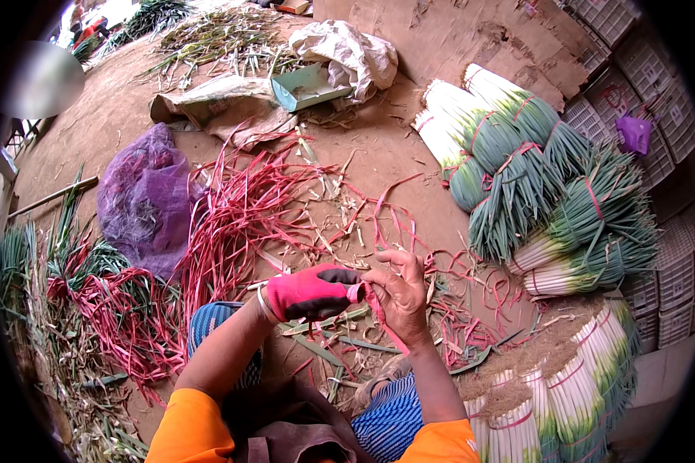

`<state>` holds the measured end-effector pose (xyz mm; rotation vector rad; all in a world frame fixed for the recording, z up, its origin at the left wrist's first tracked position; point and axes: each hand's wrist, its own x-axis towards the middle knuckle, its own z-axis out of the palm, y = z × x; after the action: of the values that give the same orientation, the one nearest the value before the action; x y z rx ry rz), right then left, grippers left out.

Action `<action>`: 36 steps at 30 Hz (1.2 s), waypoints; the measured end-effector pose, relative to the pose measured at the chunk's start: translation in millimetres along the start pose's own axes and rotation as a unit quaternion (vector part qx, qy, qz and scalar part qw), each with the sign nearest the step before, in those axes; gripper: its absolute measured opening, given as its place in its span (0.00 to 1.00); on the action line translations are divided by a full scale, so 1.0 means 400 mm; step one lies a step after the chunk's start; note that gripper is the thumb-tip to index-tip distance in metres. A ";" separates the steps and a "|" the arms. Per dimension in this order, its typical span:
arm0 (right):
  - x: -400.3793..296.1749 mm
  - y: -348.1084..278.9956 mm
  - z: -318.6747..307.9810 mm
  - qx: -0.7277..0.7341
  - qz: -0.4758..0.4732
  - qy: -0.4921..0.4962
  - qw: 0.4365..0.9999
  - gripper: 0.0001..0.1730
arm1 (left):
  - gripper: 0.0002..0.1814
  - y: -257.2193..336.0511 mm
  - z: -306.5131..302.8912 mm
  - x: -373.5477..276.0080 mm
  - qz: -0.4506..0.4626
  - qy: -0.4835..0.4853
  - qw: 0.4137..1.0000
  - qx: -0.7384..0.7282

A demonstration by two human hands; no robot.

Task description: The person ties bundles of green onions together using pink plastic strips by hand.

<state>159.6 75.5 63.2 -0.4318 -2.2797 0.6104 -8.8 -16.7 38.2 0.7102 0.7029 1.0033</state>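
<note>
My left hand [311, 292] wears a pink knit glove with a dark coated palm. Its fingers are closed on a red plastic tie strip [376, 307]. Bare and close beside it, my right hand [402, 292] pinches the same strip between thumb and forefinger, its other fingers partly spread. From the pinch the strip runs down along my right wrist. A heap of loose red strips [237, 214] lies on the ground beyond my left hand. Cut strip pieces [457, 335] and leaf scraps [347, 338] are scattered below my hands.
Tied scallion bundles [498, 144] lie at the far right, and more bundles [567, 393] lie at the near right. A purple mesh sack [145, 202] sits to the left. Beyond are a green tray [310, 87] and a white woven sack [347, 52]. Plastic crates [672, 278] stack along the right.
</note>
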 end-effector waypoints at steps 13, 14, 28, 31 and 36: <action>-0.012 0.006 -0.001 0.062 0.094 -0.004 0.994 0.14 | 0.13 -0.021 0.037 0.035 0.090 0.162 0.983 -0.011; -0.018 0.015 0.011 0.056 0.100 -0.014 0.993 0.15 | 0.13 -0.040 0.029 0.050 0.100 0.176 0.979 0.000; -0.060 0.073 0.076 0.619 0.345 0.041 0.704 0.03 | 0.18 -0.032 0.050 0.049 0.078 0.196 0.974 -0.077; -0.057 0.063 0.072 0.530 0.321 -0.004 0.785 0.05 | 0.19 -0.038 0.029 0.042 0.078 0.187 0.977 -0.071; -0.021 0.017 0.055 0.264 0.129 -0.065 0.954 0.11 | 0.15 -0.052 0.013 0.034 0.093 0.202 0.973 -0.066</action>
<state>150.3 70.6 40.9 -0.4331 -2.0779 1.3714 10.4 -12.8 21.9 0.4628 0.9236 1.3759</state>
